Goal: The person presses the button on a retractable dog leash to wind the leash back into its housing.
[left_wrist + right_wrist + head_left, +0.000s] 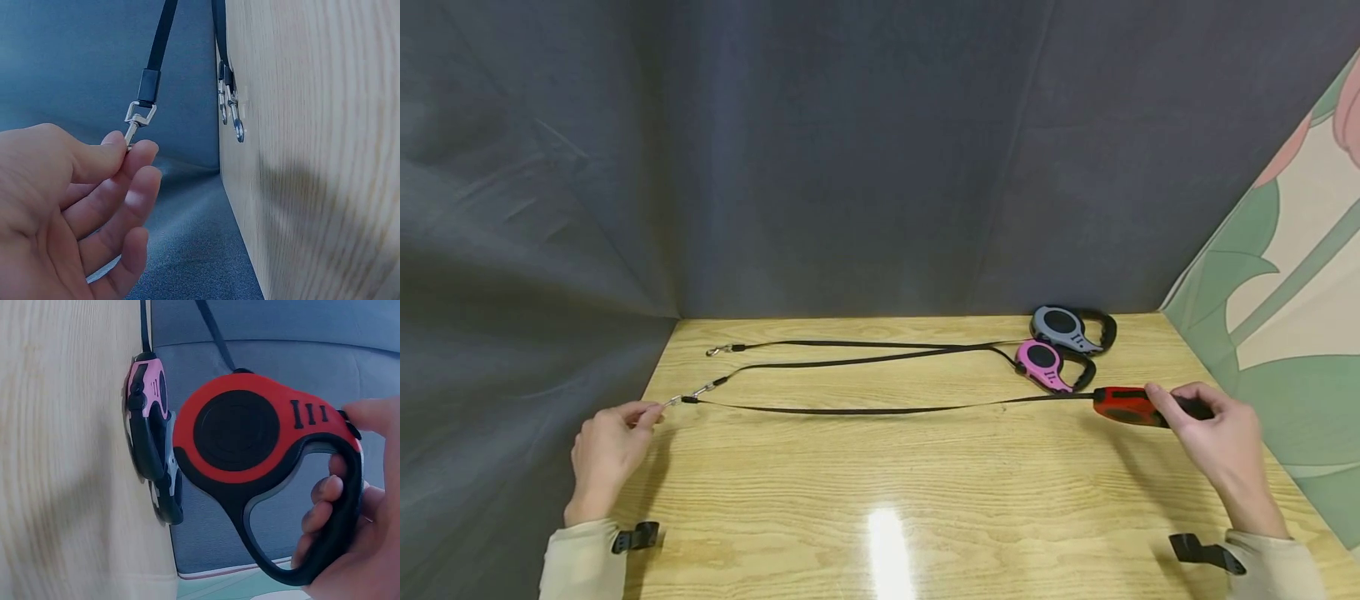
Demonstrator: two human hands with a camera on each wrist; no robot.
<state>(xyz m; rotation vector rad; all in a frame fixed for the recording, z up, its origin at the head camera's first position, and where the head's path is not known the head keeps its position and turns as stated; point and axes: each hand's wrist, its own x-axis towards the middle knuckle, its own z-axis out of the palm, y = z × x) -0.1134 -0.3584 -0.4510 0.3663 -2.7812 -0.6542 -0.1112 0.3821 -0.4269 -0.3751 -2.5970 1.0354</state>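
Note:
My right hand (1221, 429) grips the black handle of a red retractable dog leash (187, 428), its fingers through the loop and the thumb near the button. The leash's black strap (865, 411) stretches leftward above the table to a metal snap clip (132, 130). Between thumb and index finger, my left hand (612, 450) pinches that clip; the other fingers curl loosely. Behind lie a pink retractable leash (1040, 358) and a grey retractable leash (1056, 327), both on the table at the right with straps drawn out leftward.
The wooden table (820, 483) meets a dark grey cloth (850, 167) at the back and left. A floral panel (1292, 317) borders the right side. The clip of the pink leash (703, 388) and that of the grey leash (718, 350) lie at the left.

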